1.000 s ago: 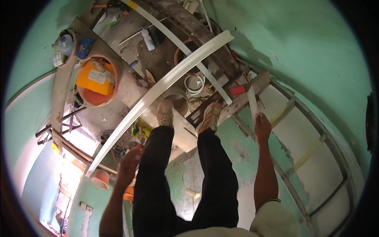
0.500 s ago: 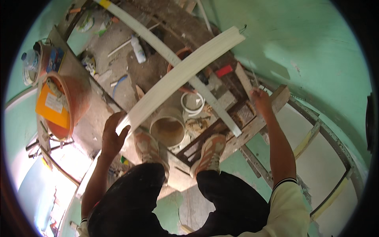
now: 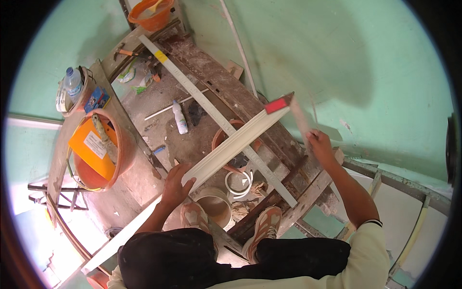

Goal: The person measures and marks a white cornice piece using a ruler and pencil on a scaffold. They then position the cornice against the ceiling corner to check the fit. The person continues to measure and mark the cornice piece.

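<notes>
A long white grooved moulding strip (image 3: 231, 144) slants across my front, its lower left end running past my left leg. My left hand (image 3: 175, 185) grips it near the middle, thumb on the near side. At the strip's far right end lies the red arm (image 3: 278, 104) of an L-shaped tool that looks like a try square. Its pale, blurred blade (image 3: 301, 118) runs down to my right hand (image 3: 321, 146), whose fingers are closed around the blade's end. Under the strip crosses a long grey straightedge (image 3: 211, 111) with a yellow patch.
Wooden planks (image 3: 221, 77) frame the work platform beside a green wall (image 3: 298, 48). Orange buckets (image 3: 126, 144) stand at left; another orange tub (image 3: 151, 19) is at the back. A white bottle (image 3: 179, 118), a hammer (image 3: 126, 52), a pale bucket (image 3: 214, 204) and a white tape roll (image 3: 239, 185) lie around.
My view has shifted, so the scene sits lower. My left hand now grips farther along the strip, whose end extends past my leg. The red arm has come onto the strip's far end.
</notes>
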